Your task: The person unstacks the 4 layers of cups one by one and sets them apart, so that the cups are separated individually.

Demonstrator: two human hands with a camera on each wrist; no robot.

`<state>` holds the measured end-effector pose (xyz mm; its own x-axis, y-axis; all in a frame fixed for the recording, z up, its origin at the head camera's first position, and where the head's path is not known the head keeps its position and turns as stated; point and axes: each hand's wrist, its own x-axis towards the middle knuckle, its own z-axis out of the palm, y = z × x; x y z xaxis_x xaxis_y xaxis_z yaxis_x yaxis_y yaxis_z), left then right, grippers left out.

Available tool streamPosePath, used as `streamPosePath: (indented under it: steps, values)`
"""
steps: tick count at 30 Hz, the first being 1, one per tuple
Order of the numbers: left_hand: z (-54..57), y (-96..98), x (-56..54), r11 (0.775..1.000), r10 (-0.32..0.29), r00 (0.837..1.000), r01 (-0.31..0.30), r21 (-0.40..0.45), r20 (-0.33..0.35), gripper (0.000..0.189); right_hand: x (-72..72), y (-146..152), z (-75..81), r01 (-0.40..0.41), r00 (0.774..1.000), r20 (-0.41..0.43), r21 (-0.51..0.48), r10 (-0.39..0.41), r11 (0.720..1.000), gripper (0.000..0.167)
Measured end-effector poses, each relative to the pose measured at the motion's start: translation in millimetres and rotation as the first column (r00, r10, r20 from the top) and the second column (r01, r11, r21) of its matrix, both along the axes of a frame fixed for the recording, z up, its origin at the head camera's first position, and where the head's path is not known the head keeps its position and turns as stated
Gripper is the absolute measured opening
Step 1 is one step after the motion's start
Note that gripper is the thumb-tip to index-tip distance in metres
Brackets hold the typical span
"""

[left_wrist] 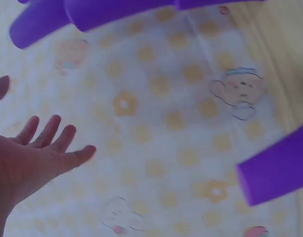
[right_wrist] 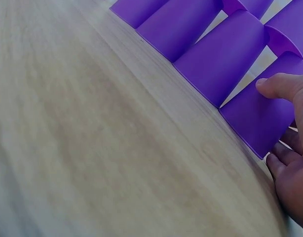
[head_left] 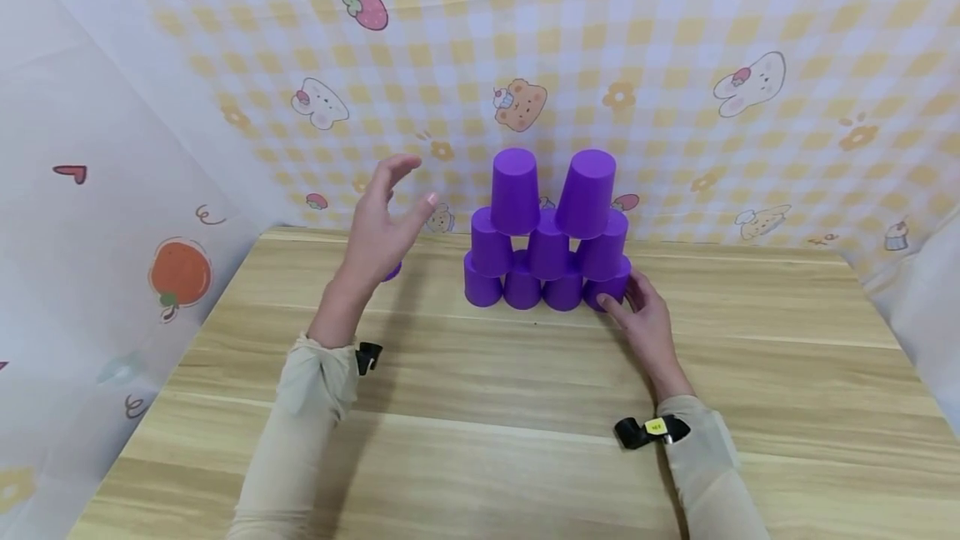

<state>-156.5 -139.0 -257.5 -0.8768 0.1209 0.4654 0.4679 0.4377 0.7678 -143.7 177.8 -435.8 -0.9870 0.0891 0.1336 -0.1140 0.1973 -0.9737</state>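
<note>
Purple cups, all upside down, form a stacked pyramid, with several in the bottom row, three in the middle row [head_left: 549,248] and two on top [head_left: 515,190]. My right hand [head_left: 647,325] holds the rightmost bottom cup [right_wrist: 262,106], its thumb on the front side and its other fingers around the far right side. Left of the stack, my left hand [head_left: 382,227] is raised in the air with nothing in it, fingers spread and thumb apart. Behind that hand another purple cup [left_wrist: 280,168] stands on the table, mostly hidden in the head view.
The wooden table [head_left: 480,457] ends at a hanging yellow checked cloth [head_left: 442,65] just behind the stack. White printed cloth [head_left: 97,215] hangs at the left side. Each wrist carries a small black camera [head_left: 633,433] on a strap.
</note>
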Motion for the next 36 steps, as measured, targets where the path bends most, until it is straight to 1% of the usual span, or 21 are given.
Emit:
streamPosePath:
  steps: [2,4,6,8,9,10,11,12,15,16,18,19,22,23,27,31,34,36]
  values:
    - [6.5,8.8,4.5,0.999,-0.026,0.999,0.024,-0.027,-0.044,0.045,-3.1,2.4,-7.6,0.002,1.0,-0.001,0.004,-0.002,1.0,0.061]
    - [6.9,14.0,3.6,0.998,-0.047,0.997,0.044,-0.048,-0.068,0.044,-5.9,4.8,-15.1,0.007,1.0,-0.005,0.013,-0.007,1.0,0.062]
    - [2.4,16.6,-2.0,0.996,-0.068,0.995,0.063,-0.062,-0.078,0.044,-7.3,5.8,-19.1,0.01,1.0,-0.013,0.023,-0.009,1.0,0.062]
    - [-3.8,16.9,-8.7,0.995,-0.075,0.994,0.07,-0.07,-0.077,0.046,-7.3,5.7,-20.1,0.005,1.0,-0.018,0.027,-0.005,1.0,0.061]
    - [-6.2,17.0,-11.7,0.995,-0.072,0.995,0.067,-0.077,-0.074,0.046,-5.7,4.5,-16.0,-0.002,1.0,-0.015,0.03,0.002,1.0,0.061]
    - [-8.0,17.3,-14.3,0.995,-0.07,0.995,0.064,-0.077,-0.073,0.046,-5.5,4.6,-15.6,-0.009,1.0,-0.015,0.033,0.009,0.999,0.061]
    - [-8.7,18.1,-16.1,0.996,-0.069,0.995,0.064,-0.069,-0.067,0.046,-5.2,4.7,-14.5,-0.016,1.0,-0.015,0.033,0.016,0.999,0.061]
    - [-5.9,19.9,-14.3,0.996,-0.066,0.996,0.062,-0.065,-0.061,0.046,-4.7,4.8,-13.3,-0.026,0.999,-0.018,0.034,0.027,0.999,0.06]
    - [5.8,25.4,-6.3,0.997,-0.066,0.998,0.064,-0.053,-0.024,0.045,0.0,2.2,-1.6,-0.05,0.999,-0.008,0.023,0.05,0.998,0.061]
    - [7.8,26.5,-5.3,0.997,-0.066,0.998,0.065,-0.052,-0.013,0.045,0.0,2.2,-1.7,-0.054,0.998,-0.008,0.019,0.054,0.998,0.061]
    - [11.4,28.2,-4.3,0.996,-0.065,0.998,0.065,-0.06,0.006,0.047,2.2,0.4,4.3,-0.059,0.998,-0.004,0.01,0.059,0.998,0.06]
    - [10.2,27.7,-7.0,0.996,-0.065,0.998,0.066,-0.066,0.012,0.048,2.7,0.1,6.3,-0.057,0.998,0.003,0.008,0.057,0.998,0.061]
    - [5.0,26.8,-16.2,0.995,-0.075,0.997,0.077,-0.07,0.029,0.052,-1.0,3.3,-1.2,-0.052,0.999,0.006,0.025,0.051,0.998,0.061]
    - [4.5,27.2,-17.8,0.994,-0.084,0.996,0.086,-0.069,0.036,0.054,-2.4,4.7,-4.5,-0.05,0.999,0.003,0.033,0.05,0.998,0.061]
    - [2.5,29.4,-20.7,0.989,-0.128,0.99,0.131,-0.069,0.058,0.059,-6.6,8.0,-15.3,-0.048,0.999,-0.007,0.046,0.048,0.998,0.062]
    - [0.1,32.0,-22.9,0.986,-0.143,0.987,0.148,-0.08,0.07,0.063,-8.3,8.1,-18.4,-0.038,0.999,-0.017,0.042,0.038,0.998,0.061]
    - [-2.7,34.9,-25.2,0.985,-0.148,0.982,0.157,-0.067,0.116,0.066,-8.8,7.5,-18.8,-0.034,0.999,-0.018,0.035,0.035,0.999,0.061]
    - [-5.7,37.4,-27.2,0.984,-0.156,0.975,0.167,-0.059,0.159,0.068,-8.8,7.0,-18.9,-0.039,0.999,-0.017,0.028,0.039,0.999,0.061]
